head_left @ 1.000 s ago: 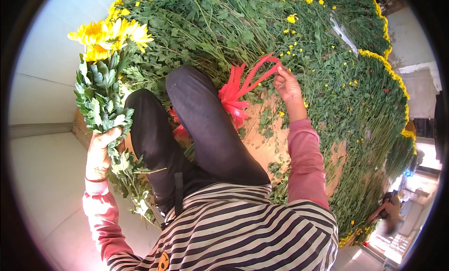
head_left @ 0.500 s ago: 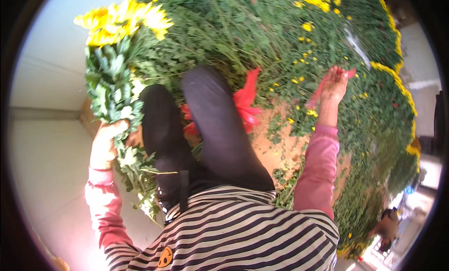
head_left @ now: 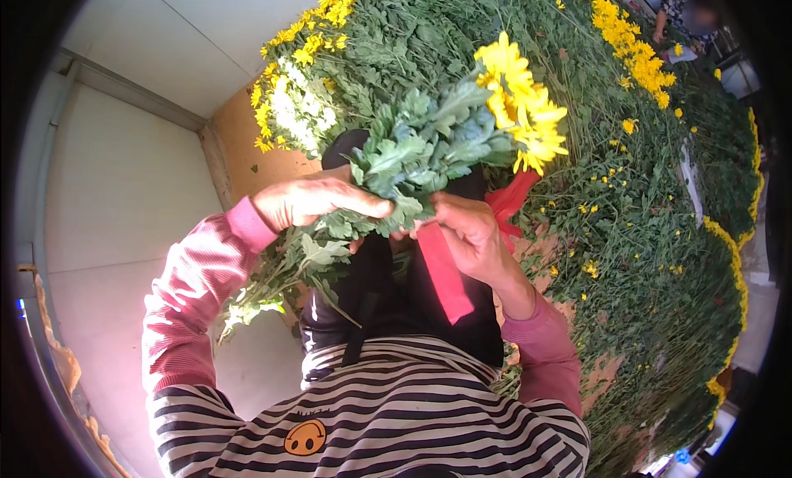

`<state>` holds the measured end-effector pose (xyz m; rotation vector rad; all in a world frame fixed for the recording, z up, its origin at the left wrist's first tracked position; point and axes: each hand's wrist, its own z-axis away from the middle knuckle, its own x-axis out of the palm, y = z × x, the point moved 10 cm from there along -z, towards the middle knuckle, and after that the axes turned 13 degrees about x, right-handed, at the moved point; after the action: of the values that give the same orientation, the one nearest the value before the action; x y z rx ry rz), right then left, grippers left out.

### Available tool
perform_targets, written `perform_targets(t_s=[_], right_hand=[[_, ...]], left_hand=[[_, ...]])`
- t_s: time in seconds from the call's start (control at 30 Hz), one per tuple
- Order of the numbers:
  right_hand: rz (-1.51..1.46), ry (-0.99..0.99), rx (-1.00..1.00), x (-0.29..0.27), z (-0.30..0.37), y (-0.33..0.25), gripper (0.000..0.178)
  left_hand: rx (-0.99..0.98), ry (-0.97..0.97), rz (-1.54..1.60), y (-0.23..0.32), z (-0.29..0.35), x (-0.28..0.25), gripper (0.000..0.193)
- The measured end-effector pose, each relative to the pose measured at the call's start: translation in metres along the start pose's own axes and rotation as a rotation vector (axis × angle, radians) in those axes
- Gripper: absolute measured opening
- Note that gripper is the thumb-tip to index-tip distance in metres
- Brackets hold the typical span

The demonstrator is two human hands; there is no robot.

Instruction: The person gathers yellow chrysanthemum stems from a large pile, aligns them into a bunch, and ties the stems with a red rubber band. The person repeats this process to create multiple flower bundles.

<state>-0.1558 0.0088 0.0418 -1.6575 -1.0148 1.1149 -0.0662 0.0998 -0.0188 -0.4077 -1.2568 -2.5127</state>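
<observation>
A bunch of yellow chrysanthemums [head_left: 412, 144] lies slantwise above my lap, its blooms at the upper right and its stems toward the lower left. My left hand [head_left: 318, 199] is wrapped round the leafy stems. Against the same stems, my right hand [head_left: 470, 235] pinches a red ribbon strip [head_left: 445, 272], whose loose end hangs down over my thigh. Leaves and fingers hide where the strip meets the bunch. Behind my right hand, more red strips [head_left: 513, 202] lie by my knee.
Cut chrysanthemums [head_left: 643, 272] with long green stems cover the floor ahead and to the right. Yellow blooms [head_left: 318, 24] edge the pile at the far left. A pale wall [head_left: 128, 173] stands close on my left. Another person [head_left: 693, 20] is at the far upper right.
My left hand has brought the bunch from the far left to above my lap. My right hand has come in from the right with the red strip and now meets the stems.
</observation>
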Motion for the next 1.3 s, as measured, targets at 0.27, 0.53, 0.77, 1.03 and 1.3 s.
perform_targets(t_s=[0.27,0.53,0.77,1.03,1.3], right_hand=[[-0.405,0.131,0.182,-0.024,0.007,0.053,0.013],[-0.413,0.082,0.125,0.002,-0.015,0.040,0.014],[-0.516,0.251,0.183,-0.017,-0.001,0.053,0.012],[-0.072,0.107,0.075,-0.011,0.004,0.004,0.009],[0.240,0.043,-0.143,-0.006,-0.040,-0.014,0.020]], left_hand=[[0.415,0.373,-0.115,0.068,0.020,-0.054,0.043],[0.525,0.194,-0.068,0.091,0.007,-0.009,0.033],[0.316,0.109,0.074,0.083,-0.010,-0.018,0.036],[0.447,0.054,-0.326,0.047,-0.056,0.000,0.038],[0.772,0.279,-0.625,0.010,-0.069,0.005,0.026]])
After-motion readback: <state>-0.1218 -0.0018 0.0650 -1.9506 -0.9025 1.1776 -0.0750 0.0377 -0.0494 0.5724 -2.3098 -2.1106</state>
